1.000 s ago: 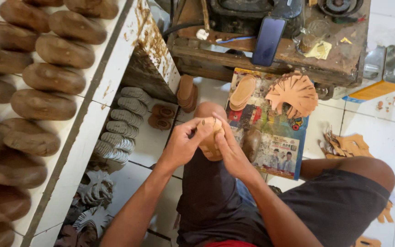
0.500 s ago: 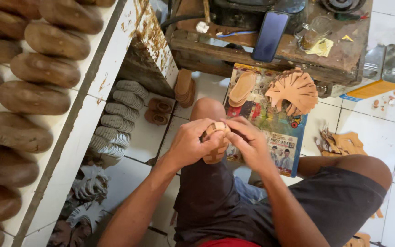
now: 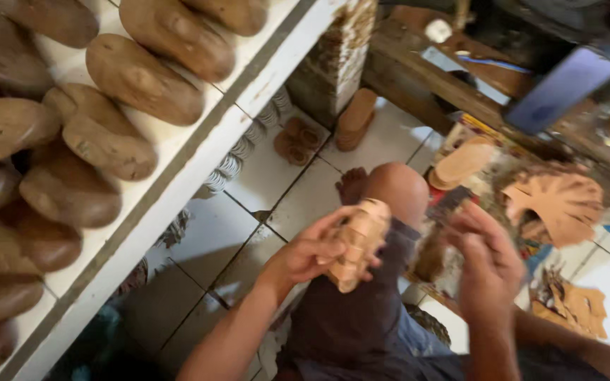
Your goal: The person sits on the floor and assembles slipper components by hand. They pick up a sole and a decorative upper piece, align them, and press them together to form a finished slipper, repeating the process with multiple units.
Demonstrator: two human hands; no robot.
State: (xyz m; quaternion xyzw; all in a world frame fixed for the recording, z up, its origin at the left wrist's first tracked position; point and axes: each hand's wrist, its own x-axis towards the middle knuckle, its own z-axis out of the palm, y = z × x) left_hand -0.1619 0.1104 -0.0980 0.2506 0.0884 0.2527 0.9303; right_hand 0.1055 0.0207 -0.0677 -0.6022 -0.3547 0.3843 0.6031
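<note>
White tiled floor (image 3: 284, 176), white shelf (image 3: 178, 176) at left, worn wooden workbench (image 3: 453, 88), soft daylight

Just one head-mounted view here, looking steeply down and pretty close over the person's lap and knee (image 3: 395, 192) onto the tiled floor (image 3: 277, 176), shelf (image 3: 178, 169) running along the left.
</note>
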